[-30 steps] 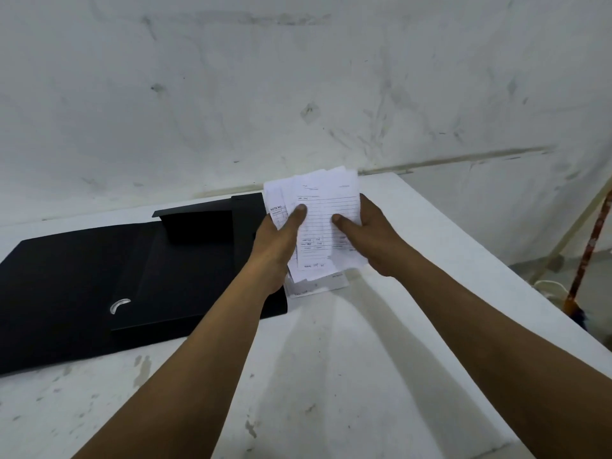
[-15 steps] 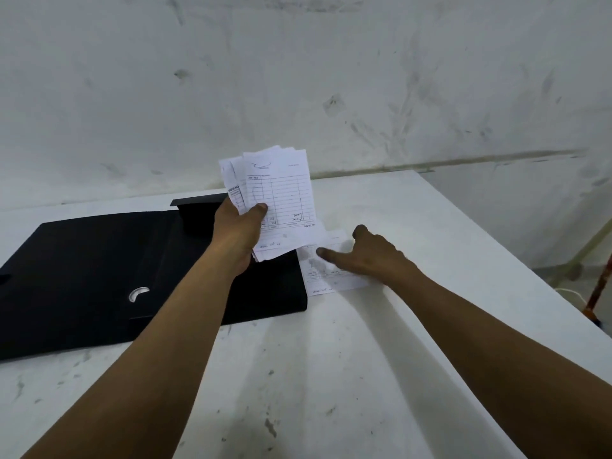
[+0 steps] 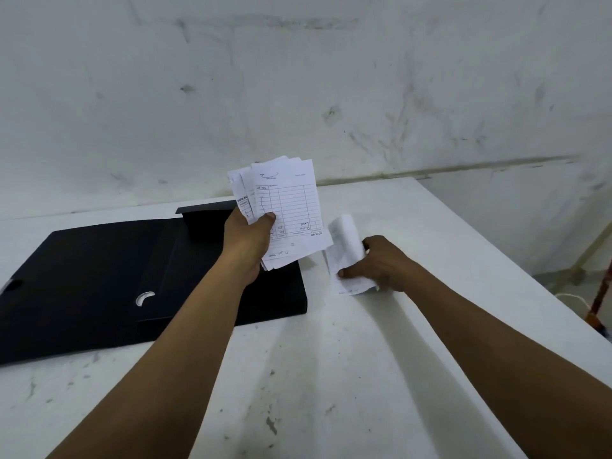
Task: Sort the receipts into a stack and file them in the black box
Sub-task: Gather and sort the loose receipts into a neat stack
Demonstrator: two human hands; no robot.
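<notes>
My left hand (image 3: pixel 246 241) is shut on a fanned stack of white receipts (image 3: pixel 288 207), held upright above the right end of the black box (image 3: pixel 99 276). The box lies open and flat on the white table (image 3: pixel 331 376), its lid spread to the left. To the right of the box, my right hand (image 3: pixel 381 263) pinches a single white receipt (image 3: pixel 344 253) that curls up off the table, its lower edge still near the surface.
A stained white wall rises right behind the table. The table's right edge runs diagonally past my right arm; beyond it are the floor, a white cable (image 3: pixel 576 301) and a red-orange pole (image 3: pixel 601 289).
My right hand let go of the stack, dropped to the table and picked up the loose receipt, which now curls upward. My left hand lifted the stack slightly.
</notes>
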